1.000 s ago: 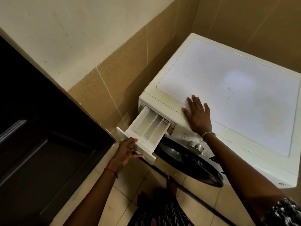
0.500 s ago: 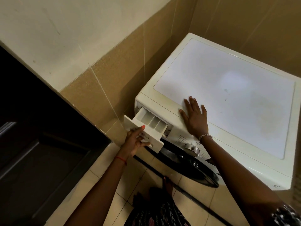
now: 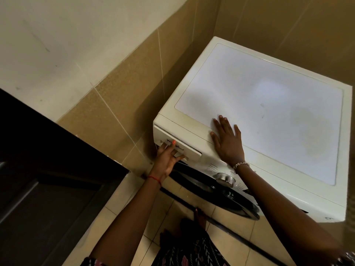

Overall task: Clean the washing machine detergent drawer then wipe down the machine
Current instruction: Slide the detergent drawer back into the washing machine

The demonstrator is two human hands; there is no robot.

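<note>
A white front-loading washing machine (image 3: 269,104) stands in a tiled corner. Its detergent drawer (image 3: 190,150) sits pushed in at the top left of the front panel, nearly flush. My left hand (image 3: 168,157) is on the drawer front, fingers curled under its handle recess and thumb on the brand lettering. My right hand (image 3: 227,141) lies flat, fingers spread, on the front edge of the machine's lid. No cloth is in view.
A silver control dial (image 3: 225,179) and the dark round door (image 3: 217,196) are below the drawer. A dark cabinet or door (image 3: 48,179) fills the left. Tan wall tiles (image 3: 119,104) sit close to the machine's left side. Beige floor tiles lie below.
The drawer has gone from pulled far out to pushed almost fully into the machine, my left hand moving in with it. My right hand has stayed flat on the lid.
</note>
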